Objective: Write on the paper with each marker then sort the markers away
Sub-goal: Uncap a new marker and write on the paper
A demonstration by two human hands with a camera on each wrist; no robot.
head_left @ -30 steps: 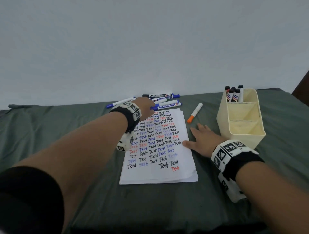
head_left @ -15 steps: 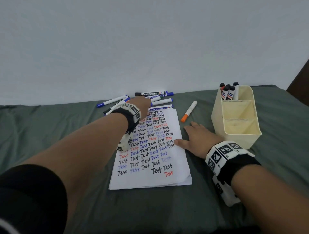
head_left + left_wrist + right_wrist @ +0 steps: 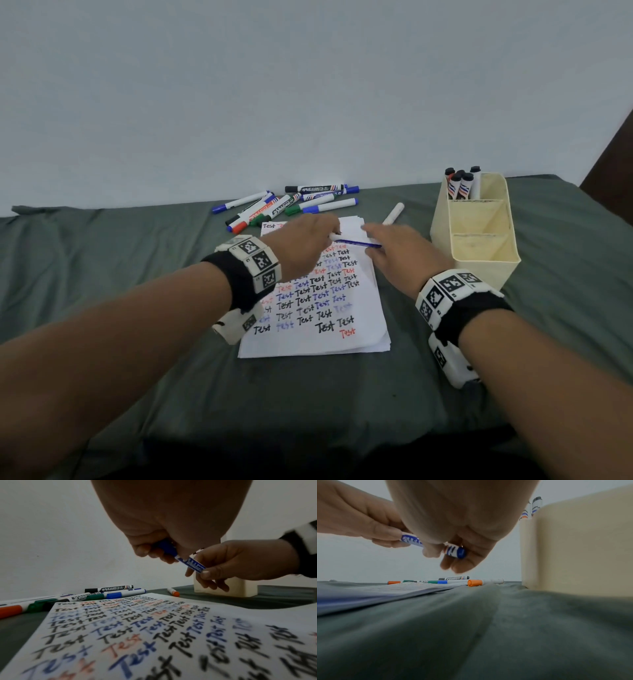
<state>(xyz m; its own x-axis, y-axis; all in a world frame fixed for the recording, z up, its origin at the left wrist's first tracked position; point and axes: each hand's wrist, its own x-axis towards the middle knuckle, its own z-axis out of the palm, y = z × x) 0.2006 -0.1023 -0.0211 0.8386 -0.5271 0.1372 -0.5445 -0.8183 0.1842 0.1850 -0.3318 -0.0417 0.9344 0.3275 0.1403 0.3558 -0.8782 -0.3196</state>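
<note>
Green cloth (image 3: 137, 274), paper (image 3: 363, 308) on it; above paper, left hand (image 3: 305, 246) and right hand (image 3: 400, 257) both pinching blue marker (image 3: 359, 244).

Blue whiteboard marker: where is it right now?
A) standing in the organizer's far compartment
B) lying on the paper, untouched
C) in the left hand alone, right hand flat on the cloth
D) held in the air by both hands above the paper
D: the left hand grips the capped end of the blue whiteboard marker while the right hand pinches the barrel, above the paper.
</note>
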